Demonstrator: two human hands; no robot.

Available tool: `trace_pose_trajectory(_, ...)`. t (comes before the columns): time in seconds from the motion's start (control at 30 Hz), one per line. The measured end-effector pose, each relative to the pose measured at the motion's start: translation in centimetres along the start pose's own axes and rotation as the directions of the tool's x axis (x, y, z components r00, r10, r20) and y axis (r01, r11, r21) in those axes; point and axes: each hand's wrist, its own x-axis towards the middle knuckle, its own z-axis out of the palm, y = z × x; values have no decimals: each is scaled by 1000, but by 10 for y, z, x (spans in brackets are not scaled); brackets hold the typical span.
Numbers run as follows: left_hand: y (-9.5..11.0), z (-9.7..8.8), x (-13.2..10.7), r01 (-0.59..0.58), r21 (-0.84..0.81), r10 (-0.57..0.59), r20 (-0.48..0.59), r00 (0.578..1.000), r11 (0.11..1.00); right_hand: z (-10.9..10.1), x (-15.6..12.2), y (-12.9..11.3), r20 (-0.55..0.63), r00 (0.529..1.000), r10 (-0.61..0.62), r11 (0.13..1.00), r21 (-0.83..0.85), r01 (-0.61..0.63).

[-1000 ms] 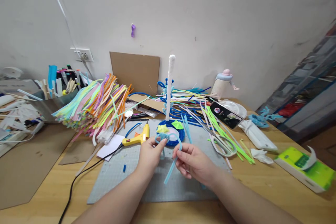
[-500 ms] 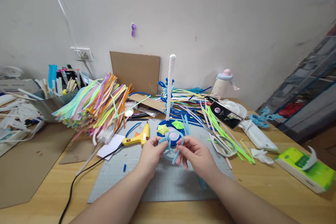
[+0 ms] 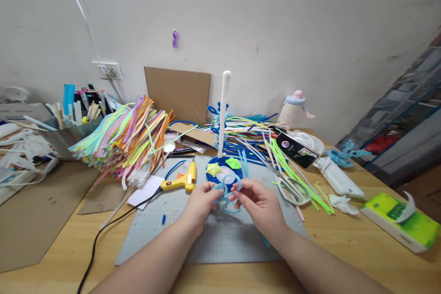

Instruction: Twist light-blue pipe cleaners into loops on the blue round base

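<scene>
A light blue pipe cleaner (image 3: 231, 210), bent into loops with a coiled part at the left, is held up between both hands. My left hand (image 3: 204, 200) pinches the coiled part. With thumb and forefinger, my right hand (image 3: 253, 200) grips a loop on the other side. Just beyond the hands stands a round blue base (image 3: 209, 177) bearing a yellow star (image 3: 214, 170), a green star (image 3: 233, 163) and a pale pink patch. A white wrapped rod (image 3: 223, 115) rises upright behind the stars, with blue curls beside it.
A yellow glue gun (image 3: 181, 180) lies on the grey cutting mat (image 3: 151, 239), left of the hands. Scissors (image 3: 292, 189), green pipe cleaners and a phone (image 3: 296, 150) lie to the right. A large pipe cleaner bundle (image 3: 120, 140) sits back left; a tissue pack (image 3: 401, 223) lies far right.
The light blue loops have shifted and now curve differently between the hands. The strand end that pointed down by my right fingers has turned inward. Both hands keep nearly the same place.
</scene>
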Motion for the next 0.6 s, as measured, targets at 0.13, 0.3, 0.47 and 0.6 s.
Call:
trace_pose_trajectory(0.13, -1, 1, 0, 13, -39, -12, 22, 1000, 999, -3, -1, 4, 52, 995, -87, 984, -148, 94)
trace_pose_trajectory(0.3, 2, 3, -3, 11, -80, -9, 25, 1000, 997, -6, 4, 3, 231, 949, -213, 833, -466, 300)
trace_pose_trajectory(0.47, 4, 1, -3, -25, -70, 26, 25, 999, 997, -7, 7, 1, 223, 952, -211, 826, -480, 296)
trace_pose_trajectory(0.6, 4, 1, -1, -54, 3, 54, -35, 998, 999, -7, 6, -1, 144, 962, -230, 863, -428, 270)
